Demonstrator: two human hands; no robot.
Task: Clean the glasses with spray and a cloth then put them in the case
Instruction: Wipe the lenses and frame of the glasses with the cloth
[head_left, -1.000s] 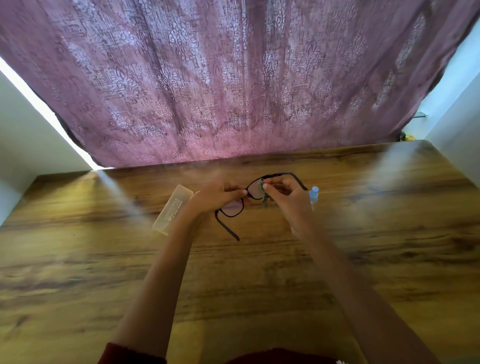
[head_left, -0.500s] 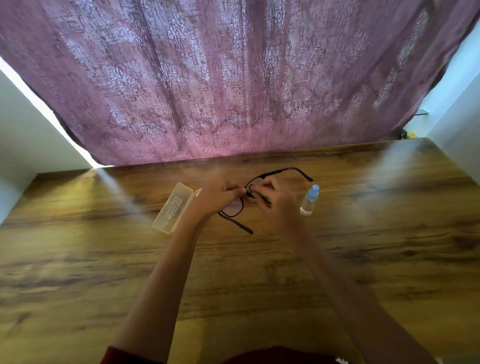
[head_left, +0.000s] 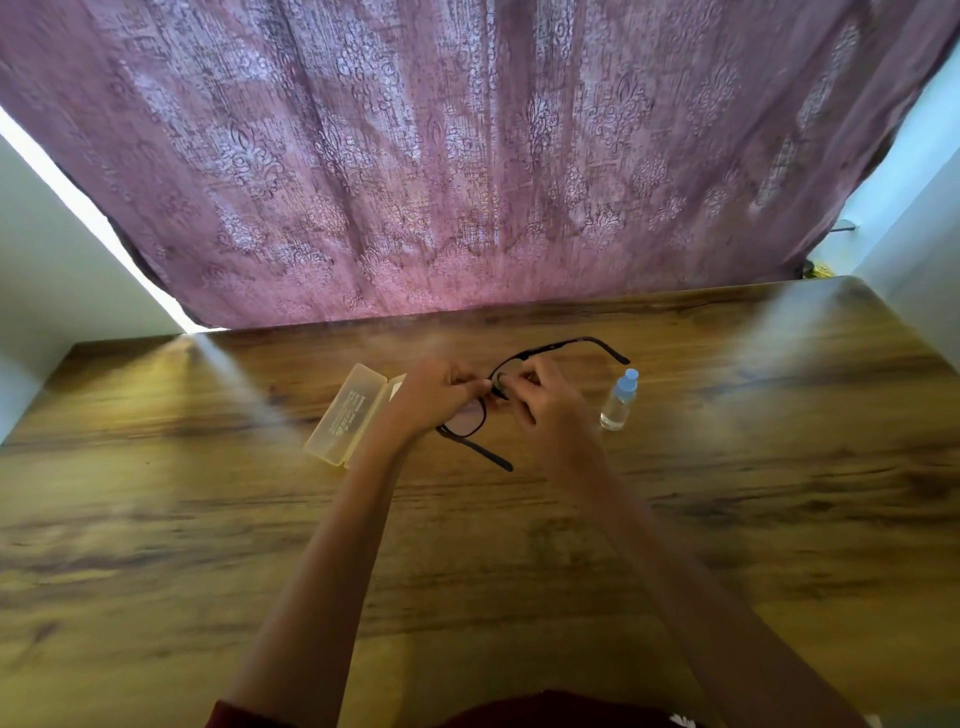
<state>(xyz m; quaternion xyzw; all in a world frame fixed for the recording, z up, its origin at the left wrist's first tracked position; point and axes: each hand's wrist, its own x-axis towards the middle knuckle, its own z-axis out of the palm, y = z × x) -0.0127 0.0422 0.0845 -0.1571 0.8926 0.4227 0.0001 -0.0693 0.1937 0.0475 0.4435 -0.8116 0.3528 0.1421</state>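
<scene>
Black-framed glasses (head_left: 470, 418) are held above the wooden table (head_left: 208, 519), temples unfolded. My left hand (head_left: 434, 397) grips the frame at the left lens. My right hand (head_left: 540, 405) pinches the right lens, fingers curled over it; a small cloth shows only as a dark sliver at the fingertips. One temple (head_left: 582, 345) sticks out to the far right, the other (head_left: 483, 452) points toward me. A small clear spray bottle with a blue cap (head_left: 619, 400) stands just right of my right hand. The open translucent yellow case (head_left: 345, 415) lies left of my left hand.
A patterned purple curtain (head_left: 467, 156) hangs behind the table's far edge. White walls close in at the left (head_left: 47, 280) and right (head_left: 914, 249). My forearms reach across the table's middle from a dark red garment (head_left: 519, 712) at the bottom.
My right hand slid left and down over the right lens, uncovering the spray bottle. The glasses tilted, with the far temple swinging out to the right.
</scene>
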